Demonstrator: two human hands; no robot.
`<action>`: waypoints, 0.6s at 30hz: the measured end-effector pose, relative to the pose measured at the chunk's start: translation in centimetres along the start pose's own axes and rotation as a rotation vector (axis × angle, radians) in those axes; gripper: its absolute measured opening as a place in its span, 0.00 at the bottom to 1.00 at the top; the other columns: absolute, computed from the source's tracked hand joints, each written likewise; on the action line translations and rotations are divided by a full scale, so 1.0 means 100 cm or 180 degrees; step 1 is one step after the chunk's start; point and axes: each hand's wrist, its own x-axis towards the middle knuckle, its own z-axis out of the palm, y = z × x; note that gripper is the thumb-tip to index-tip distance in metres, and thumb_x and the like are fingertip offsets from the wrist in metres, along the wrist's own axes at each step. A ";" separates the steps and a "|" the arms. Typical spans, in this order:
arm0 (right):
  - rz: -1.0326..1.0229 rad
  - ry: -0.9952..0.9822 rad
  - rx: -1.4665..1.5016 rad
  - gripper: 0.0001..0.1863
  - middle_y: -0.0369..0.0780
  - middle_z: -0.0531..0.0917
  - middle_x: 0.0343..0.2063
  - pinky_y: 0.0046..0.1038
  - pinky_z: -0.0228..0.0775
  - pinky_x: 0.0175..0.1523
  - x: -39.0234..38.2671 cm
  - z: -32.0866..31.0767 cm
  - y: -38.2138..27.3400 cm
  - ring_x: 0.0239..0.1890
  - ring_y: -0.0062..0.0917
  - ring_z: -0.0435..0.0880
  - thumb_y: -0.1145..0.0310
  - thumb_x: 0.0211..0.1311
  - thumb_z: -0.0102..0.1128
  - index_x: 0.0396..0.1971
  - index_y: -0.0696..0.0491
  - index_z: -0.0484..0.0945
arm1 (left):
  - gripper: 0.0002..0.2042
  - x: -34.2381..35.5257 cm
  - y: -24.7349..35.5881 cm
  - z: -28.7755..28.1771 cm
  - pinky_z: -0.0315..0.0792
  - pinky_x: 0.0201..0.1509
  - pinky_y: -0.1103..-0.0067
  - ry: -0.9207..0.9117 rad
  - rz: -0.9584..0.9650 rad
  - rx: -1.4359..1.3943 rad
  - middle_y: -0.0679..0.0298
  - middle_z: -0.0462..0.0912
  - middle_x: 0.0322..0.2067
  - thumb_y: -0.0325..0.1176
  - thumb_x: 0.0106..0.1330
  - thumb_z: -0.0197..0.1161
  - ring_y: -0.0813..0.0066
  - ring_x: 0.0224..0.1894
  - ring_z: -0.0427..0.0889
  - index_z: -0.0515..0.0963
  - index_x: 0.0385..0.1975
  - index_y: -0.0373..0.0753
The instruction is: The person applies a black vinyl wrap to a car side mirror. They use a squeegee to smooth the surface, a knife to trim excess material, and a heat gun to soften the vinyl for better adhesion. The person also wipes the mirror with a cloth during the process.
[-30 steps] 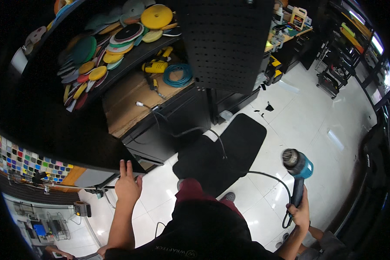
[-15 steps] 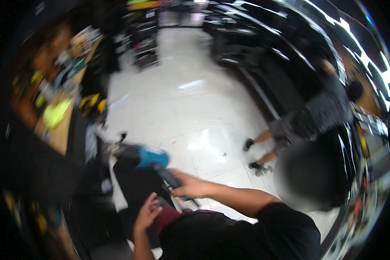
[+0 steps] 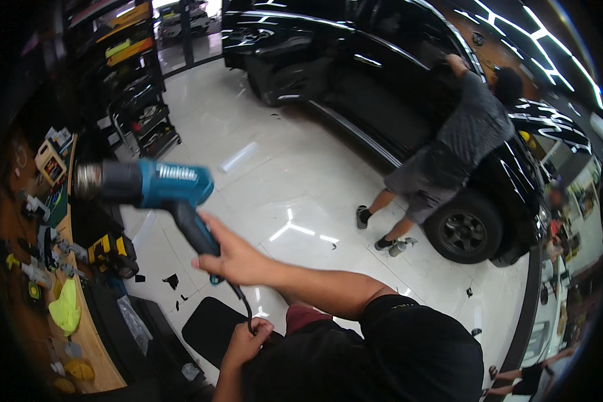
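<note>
black mat (image 3: 211,328), dark scraps (image 3: 171,281) on pale floor (image 3: 264,191)

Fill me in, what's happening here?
The person's right hand holds a teal-and-black heat gun by its handle, its metal nozzle aimed left. The left hand, lower down, pinches its thin black cord. Ahead to the right, a co-worker in grey shirt and shorts stands beside a glossy black vehicle, one arm raised. At far left, a neon-yellow cloth lies on a pale wooden bench.

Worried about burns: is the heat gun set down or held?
Held: the right hand grips the heat gun; the left hand holds its cord.
</note>
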 end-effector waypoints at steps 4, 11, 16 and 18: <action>0.0447 -0.0241 -0.0288 0.45 0.47 0.70 0.49 0.29 0.66 0.52 0.109 -0.042 -0.002 0.48 0.31 0.72 0.66 0.57 0.65 0.69 0.58 0.47 | 0.12 0.040 -0.136 -0.045 0.71 0.30 0.74 0.1438 -0.0679 0.0182 0.61 0.79 0.20 0.37 0.68 0.58 0.71 0.24 0.80 0.77 0.27 0.33; 0.0788 -0.0197 -0.0023 0.43 0.35 0.73 0.29 0.19 0.66 0.29 0.270 -0.092 0.047 0.26 0.17 0.74 0.73 0.56 0.63 0.69 0.55 0.50 | 0.08 0.028 -0.200 -0.101 0.74 0.49 0.63 0.2306 -0.1656 0.0498 0.51 0.83 0.36 0.34 0.62 0.61 0.49 0.42 0.81 0.80 0.36 0.38; 0.0902 -0.0933 0.0107 0.42 0.36 0.72 0.27 0.20 0.66 0.28 0.389 -0.015 0.102 0.24 0.18 0.74 0.72 0.55 0.64 0.68 0.57 0.53 | 0.17 0.078 -0.182 -0.128 0.74 0.46 0.63 0.2900 -0.1992 0.0051 0.46 0.82 0.35 0.43 0.69 0.53 0.48 0.39 0.82 0.76 0.47 0.37; 0.0972 -0.1291 0.0086 0.43 0.36 0.72 0.28 0.21 0.64 0.29 0.426 0.024 0.126 0.24 0.18 0.72 0.72 0.53 0.66 0.68 0.59 0.53 | 0.22 0.109 -0.160 -0.144 0.73 0.49 0.62 0.3319 -0.1920 -0.0027 0.44 0.81 0.38 0.48 0.72 0.48 0.46 0.42 0.81 0.74 0.52 0.36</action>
